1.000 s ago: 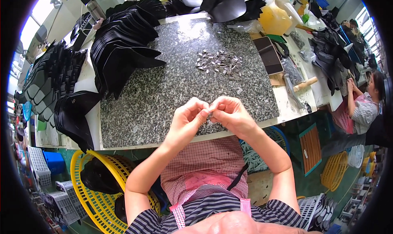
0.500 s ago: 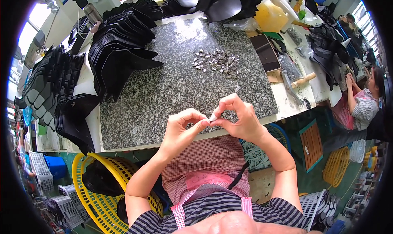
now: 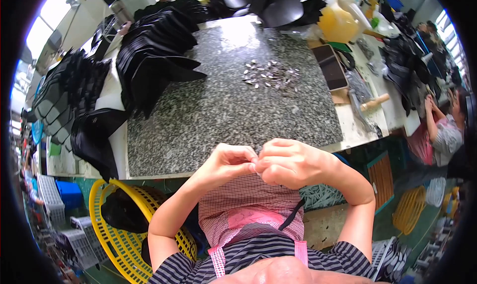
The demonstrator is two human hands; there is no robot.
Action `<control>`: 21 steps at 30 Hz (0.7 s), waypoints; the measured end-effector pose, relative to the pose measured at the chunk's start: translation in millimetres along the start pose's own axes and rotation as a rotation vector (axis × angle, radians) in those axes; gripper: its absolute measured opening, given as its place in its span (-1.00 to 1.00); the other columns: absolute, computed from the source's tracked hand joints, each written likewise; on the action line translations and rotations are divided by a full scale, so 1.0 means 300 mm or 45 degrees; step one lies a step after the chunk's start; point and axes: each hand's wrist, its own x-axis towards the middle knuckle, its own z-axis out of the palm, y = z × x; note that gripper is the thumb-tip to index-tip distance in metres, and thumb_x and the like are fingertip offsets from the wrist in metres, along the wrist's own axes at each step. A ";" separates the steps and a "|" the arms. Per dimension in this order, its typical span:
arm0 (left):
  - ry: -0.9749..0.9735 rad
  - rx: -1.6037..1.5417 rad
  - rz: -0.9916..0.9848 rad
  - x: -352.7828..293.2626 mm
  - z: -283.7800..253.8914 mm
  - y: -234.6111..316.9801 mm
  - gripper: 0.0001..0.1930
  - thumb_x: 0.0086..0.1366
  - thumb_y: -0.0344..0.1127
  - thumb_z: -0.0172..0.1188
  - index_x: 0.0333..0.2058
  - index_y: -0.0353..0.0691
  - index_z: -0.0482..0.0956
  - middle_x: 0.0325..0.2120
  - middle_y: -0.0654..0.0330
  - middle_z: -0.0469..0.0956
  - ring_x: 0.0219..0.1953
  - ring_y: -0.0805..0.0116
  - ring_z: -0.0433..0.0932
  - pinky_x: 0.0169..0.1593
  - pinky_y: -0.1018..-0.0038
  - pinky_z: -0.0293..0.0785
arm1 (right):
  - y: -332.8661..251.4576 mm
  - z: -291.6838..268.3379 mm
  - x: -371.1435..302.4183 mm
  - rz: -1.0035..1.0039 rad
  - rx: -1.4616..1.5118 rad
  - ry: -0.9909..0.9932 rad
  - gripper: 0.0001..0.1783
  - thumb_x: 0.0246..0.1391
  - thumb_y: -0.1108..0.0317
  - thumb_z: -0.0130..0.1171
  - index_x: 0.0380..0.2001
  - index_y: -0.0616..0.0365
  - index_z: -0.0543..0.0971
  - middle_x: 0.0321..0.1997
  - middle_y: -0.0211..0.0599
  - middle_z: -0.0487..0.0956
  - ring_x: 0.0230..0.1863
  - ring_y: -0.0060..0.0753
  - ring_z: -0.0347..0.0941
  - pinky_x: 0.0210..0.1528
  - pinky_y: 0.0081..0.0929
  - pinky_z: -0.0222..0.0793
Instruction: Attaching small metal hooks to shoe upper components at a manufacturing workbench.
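Observation:
Just off the near edge of a speckled stone slab [image 3: 198, 130], my two hands meet fingertip to fingertip. My left hand [image 3: 229, 163] is closed in a pinch, thumb against the fingers. Fingers curled in, my right hand [image 3: 292, 163] presses against the left fingertips. Whatever sits between them is hidden or too small to name. Beyond the hands, a scatter of small shiny metal pieces [image 3: 271, 75] lies on the slab. A fanned stack of black cut pieces [image 3: 154, 55] rests along the slab's left side.
Right of the slab lie a dark tablet-like device [image 3: 330, 68] and a hammer with a wooden handle [image 3: 375, 102]. A yellow jug [image 3: 338, 23] stands behind them. A yellow basket [image 3: 119, 234] is below left. Another person [image 3: 447, 130] sits at far right.
Both hands have moved down toward me, off the slab's edge. My right hand has turned over and its fingers have curled in, covering the small white bit that showed between the fingertips.

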 end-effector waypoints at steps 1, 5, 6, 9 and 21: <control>-0.044 0.042 -0.004 0.000 -0.006 -0.011 -0.94 0.30 -0.49 0.25 -0.30 -0.36 0.62 -0.34 0.32 0.57 -0.23 0.62 0.49 -0.15 0.61 0.45 | -0.003 -0.001 0.000 -0.045 -0.095 -0.047 -0.82 -0.10 0.47 0.22 -0.45 0.12 0.40 -0.25 -0.28 0.58 -0.23 -0.22 0.56 -0.08 -0.25 0.51; -0.135 0.184 0.003 0.002 -0.036 -0.031 -0.91 0.29 -0.43 0.26 -0.30 -0.33 0.61 -0.39 0.38 0.57 -0.27 0.65 0.46 -0.18 0.61 0.42 | -0.007 0.018 -0.003 -0.114 -0.209 -0.102 -0.84 -0.15 0.41 0.21 -0.49 0.09 0.42 -0.25 -0.29 0.57 -0.20 -0.25 0.57 -0.08 -0.28 0.52; -0.127 0.158 0.017 -0.001 -0.044 -0.028 -0.91 0.30 -0.42 0.26 -0.30 -0.33 0.62 -0.38 0.38 0.57 -0.28 0.65 0.47 -0.18 0.61 0.43 | -0.005 0.021 0.001 -0.071 -0.225 -0.106 -0.84 -0.15 0.40 0.22 -0.50 0.08 0.42 -0.26 -0.30 0.57 -0.21 -0.26 0.57 -0.09 -0.28 0.51; 0.213 0.923 0.298 0.011 -0.075 0.123 -0.84 0.21 -0.38 0.34 -0.27 -0.29 0.63 -0.36 0.19 0.64 -0.26 0.37 0.60 -0.12 0.41 0.50 | 0.044 0.040 -0.021 0.094 -0.251 0.031 -0.76 -0.12 0.46 0.24 -0.34 0.10 0.42 -0.29 -0.30 0.54 -0.26 -0.22 0.54 -0.19 -0.31 0.48; 1.518 2.394 0.566 0.132 -0.493 0.389 -0.30 -0.02 -0.08 0.50 0.00 -0.24 0.34 -0.21 0.12 0.45 -0.19 0.13 0.48 -0.14 0.31 0.49 | 0.056 0.169 -0.064 0.379 0.138 0.315 -0.52 -0.10 0.66 0.33 -0.09 0.11 0.46 -0.25 -0.21 0.63 -0.24 -0.12 0.59 -0.20 -0.29 0.52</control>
